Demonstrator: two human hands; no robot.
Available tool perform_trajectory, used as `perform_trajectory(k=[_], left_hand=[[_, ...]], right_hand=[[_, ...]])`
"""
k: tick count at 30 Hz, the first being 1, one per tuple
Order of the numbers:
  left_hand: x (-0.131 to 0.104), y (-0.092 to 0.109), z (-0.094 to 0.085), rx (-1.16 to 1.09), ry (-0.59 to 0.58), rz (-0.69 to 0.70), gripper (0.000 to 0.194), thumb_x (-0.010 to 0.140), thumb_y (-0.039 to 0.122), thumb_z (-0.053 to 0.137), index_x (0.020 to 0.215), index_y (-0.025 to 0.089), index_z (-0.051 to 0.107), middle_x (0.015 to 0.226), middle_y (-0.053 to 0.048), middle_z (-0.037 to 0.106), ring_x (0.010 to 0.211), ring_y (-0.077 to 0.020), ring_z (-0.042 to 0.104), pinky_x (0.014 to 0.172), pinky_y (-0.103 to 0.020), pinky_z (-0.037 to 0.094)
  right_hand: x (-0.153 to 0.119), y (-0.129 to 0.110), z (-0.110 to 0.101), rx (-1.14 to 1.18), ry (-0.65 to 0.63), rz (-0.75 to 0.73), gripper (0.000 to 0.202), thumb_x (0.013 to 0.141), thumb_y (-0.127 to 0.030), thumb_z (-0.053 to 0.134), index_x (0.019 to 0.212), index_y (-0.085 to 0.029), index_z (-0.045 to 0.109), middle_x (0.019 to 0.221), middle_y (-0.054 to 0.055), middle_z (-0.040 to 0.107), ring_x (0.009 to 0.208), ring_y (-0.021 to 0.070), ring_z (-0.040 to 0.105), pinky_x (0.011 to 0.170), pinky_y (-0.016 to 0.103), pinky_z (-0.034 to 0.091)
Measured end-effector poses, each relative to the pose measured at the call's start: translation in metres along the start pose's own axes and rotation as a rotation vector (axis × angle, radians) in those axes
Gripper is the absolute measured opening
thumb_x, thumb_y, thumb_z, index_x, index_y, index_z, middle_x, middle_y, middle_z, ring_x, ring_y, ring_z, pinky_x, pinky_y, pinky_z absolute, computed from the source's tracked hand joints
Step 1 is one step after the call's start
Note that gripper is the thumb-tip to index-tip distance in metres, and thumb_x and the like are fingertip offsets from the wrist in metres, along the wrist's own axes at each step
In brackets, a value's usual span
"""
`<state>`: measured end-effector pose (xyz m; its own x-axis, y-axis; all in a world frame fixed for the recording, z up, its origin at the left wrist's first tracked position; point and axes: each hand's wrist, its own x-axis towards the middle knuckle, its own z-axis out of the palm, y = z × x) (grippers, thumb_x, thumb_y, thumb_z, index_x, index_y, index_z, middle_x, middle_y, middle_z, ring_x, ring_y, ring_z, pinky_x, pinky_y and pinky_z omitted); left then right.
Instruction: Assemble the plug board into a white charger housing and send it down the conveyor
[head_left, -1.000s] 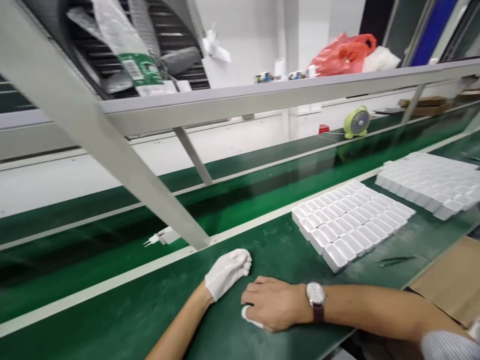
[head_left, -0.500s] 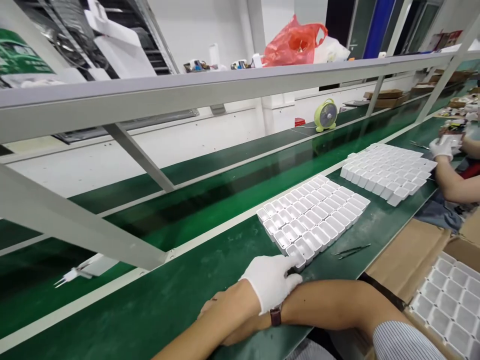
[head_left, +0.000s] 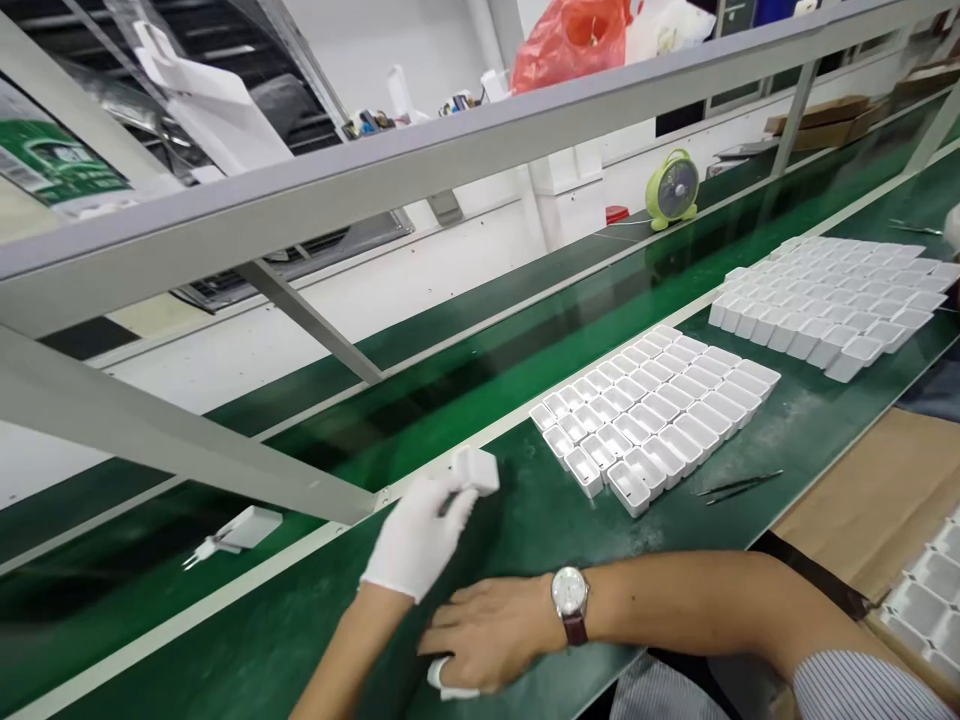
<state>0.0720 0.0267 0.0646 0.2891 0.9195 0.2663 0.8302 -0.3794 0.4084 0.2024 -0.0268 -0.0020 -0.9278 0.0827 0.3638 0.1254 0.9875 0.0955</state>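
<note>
White case (head_left: pixel 481 471): grasped by the left hand (head_left: pixel 415 540), at 12 o'clock from the right hand (head_left: pixel 491 630), whose palm-down grip cannot be determined. Apparent step: handling 1 case at the worktop (head_left: pixel 517 530). Next move likely requires steady finger pressure.

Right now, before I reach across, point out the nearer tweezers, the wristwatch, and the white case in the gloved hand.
Nearer tweezers (head_left: pixel 750 483): head view, middle of the slim arms.
Wristwatch (head_left: pixel 570 592): head view, on the dial.
White case (head_left: pixel 480 471): head view, middle of its exposed side.
</note>
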Motion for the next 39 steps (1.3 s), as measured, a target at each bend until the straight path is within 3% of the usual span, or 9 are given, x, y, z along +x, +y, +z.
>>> perform_trajectory(k=[2,5,8,11,15,20,27,30,39], left_hand=[[0.001,-0.045,-0.001,0.045,0.160,-0.028,0.034,0.085,0.046,0.053,0.089,0.019,0.073,0.104,-0.013,0.069,0.098,-0.0292,0.064,0.084,-0.040,0.054],[-0.008,-0.094,0.003,0.042,0.173,-0.081,0.035,0.086,0.045,0.049,0.090,0.018,0.072,0.099,-0.013,0.070,0.095,-0.0300,0.065,0.078,-0.040,0.056],[-0.024,-0.122,0.013,0.042,0.228,-0.119,0.037,0.086,0.047,0.050,0.093,0.017,0.071,0.102,-0.014,0.071,0.098,-0.0325,0.066,0.083,-0.044,0.056],[-0.034,-0.134,0.026,0.030,0.273,-0.100,0.038,0.087,0.048,0.050,0.094,0.016,0.069,0.105,-0.015,0.070,0.104,-0.0331,0.065,0.093,-0.049,0.054],[-0.037,-0.127,0.026,0.035,0.324,-0.060,0.035,0.093,0.042,0.048,0.101,0.015,0.068,0.111,-0.017,0.068,0.108,-0.0318,0.063,0.091,-0.047,0.055],[-0.046,-0.096,0.009,0.087,0.433,0.158,0.019,0.090,0.030,0.058,0.097,0.015,0.068,0.094,-0.012,0.069,0.083,-0.0260,0.067,0.077,-0.041,0.056],[-0.072,-0.052,0.025,-0.015,0.276,0.381,0.018,0.096,0.024,0.055,0.109,0.016,0.062,0.106,-0.012,0.065,0.098,-0.0251,0.064,0.082,-0.037,0.056],[-0.074,-0.051,0.028,-0.057,0.214,0.414,0.025,0.097,0.028,0.053,0.118,0.015,0.059,0.112,-0.013,0.063,0.103,-0.0249,0.062,0.085,-0.036,0.057],[-0.075,-0.060,0.027,-0.090,0.148,0.426,0.032,0.096,0.030,0.056,0.124,0.015,0.054,0.116,-0.014,0.061,0.106,-0.0266,0.062,0.087,-0.040,0.057]], right_hand=[[-0.003,0.014,-0.004,0.010,0.018,-0.034,0.020,0.096,-0.025,0.058,0.080,-0.019,0.069,0.111,0.006,0.068,0.098,0.0197,0.060,0.080,0.030,0.047],[-0.007,0.036,-0.004,-0.042,0.031,-0.015,0.020,0.096,-0.014,0.055,0.080,-0.017,0.068,0.101,0.008,0.067,0.093,0.0221,0.058,0.085,0.034,0.045],[-0.009,0.049,0.003,-0.072,0.031,0.044,0.025,0.101,-0.016,0.050,0.083,-0.015,0.067,0.099,0.010,0.066,0.093,0.0217,0.058,0.088,0.034,0.044],[-0.009,0.052,0.011,-0.055,0.034,0.078,0.034,0.106,-0.031,0.045,0.091,-0.012,0.069,0.105,0.012,0.065,0.100,0.0219,0.057,0.094,0.034,0.044],[-0.009,0.051,0.016,-0.028,0.023,0.077,0.044,0.107,-0.043,0.041,0.093,-0.012,0.070,0.114,0.013,0.066,0.108,0.0222,0.057,0.100,0.034,0.043],[-0.009,0.048,0.016,-0.050,0.028,0.053,0.036,0.107,-0.028,0.043,0.093,-0.012,0.072,0.125,0.012,0.065,0.121,0.0236,0.055,0.108,0.033,0.039],[-0.007,0.045,0.019,-0.009,0.049,0.053,0.030,0.099,-0.011,0.047,0.080,-0.018,0.068,0.095,0.004,0.071,0.102,0.0196,0.063,0.109,0.034,0.040],[-0.006,0.043,0.019,0.032,0.044,0.032,0.028,0.094,-0.006,0.049,0.076,-0.018,0.066,0.101,0.005,0.070,0.098,0.0190,0.062,0.103,0.034,0.044],[-0.004,0.040,0.011,0.078,0.118,0.017,0.030,0.088,-0.001,0.048,0.066,-0.019,0.059,0.091,0.006,0.068,0.088,0.0201,0.061,0.089,0.034,0.049]])
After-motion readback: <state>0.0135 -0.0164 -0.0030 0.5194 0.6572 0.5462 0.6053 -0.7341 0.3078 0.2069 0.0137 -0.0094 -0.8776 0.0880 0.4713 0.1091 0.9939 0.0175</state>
